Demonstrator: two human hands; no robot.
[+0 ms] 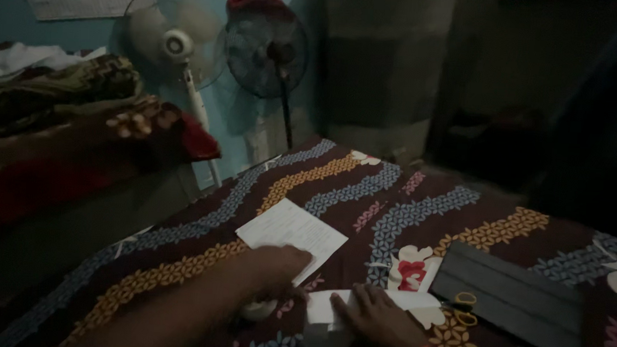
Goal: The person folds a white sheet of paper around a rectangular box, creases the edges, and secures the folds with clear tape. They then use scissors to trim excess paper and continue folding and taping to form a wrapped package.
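My left hand (275, 267) lies palm down on the patterned bedsheet (364, 190), its fingers over the near edge of a white sheet of paper (288, 229). A small pale round object (259, 308) shows just under that wrist. My right hand (378, 321) presses flat on a second, smaller white paper (326, 305) close to the bottom edge of the view. Neither hand grips anything. The room is dim.
A dark grey folded cloth (513, 297) lies to the right, with yellow-handled scissors (463, 308) at its near edge. Piled blankets (65, 125) fill the left. A white fan (178, 47) and a dark fan (269, 48) stand behind the bed.
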